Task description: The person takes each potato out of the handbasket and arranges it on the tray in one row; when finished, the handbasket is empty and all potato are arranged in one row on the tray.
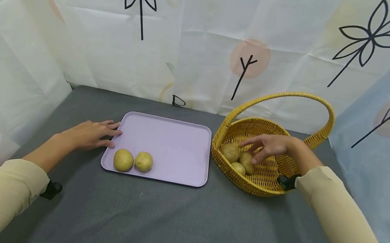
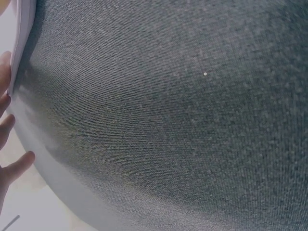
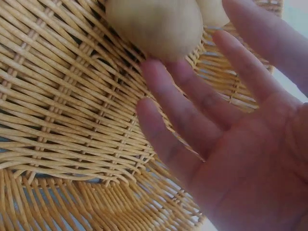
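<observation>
My left hand [image 1: 90, 134] lies at the left edge of the lilac tray [image 1: 172, 147], fingers spread and fingertips on its rim. Two potatoes, a larger one [image 1: 123, 160] and a smaller one [image 1: 144, 161], sit in the tray's front left corner. Inside the yellow wicker basket [image 1: 259, 186], my right hand [image 1: 271, 145] reaches over three potatoes, the nearest to the thumb being a potato [image 1: 247, 163]. The right wrist view shows the fingers apart, with fingertips at the edge of a potato [image 3: 156, 26]; contact is hard to tell. Neither hand holds anything.
The basket's tall arched handle [image 1: 290, 94] rises above my right wrist. A dark grey cloth [image 1: 150, 220] covers the table. White patterned curtains [image 1: 206, 47] hang behind and at the sides.
</observation>
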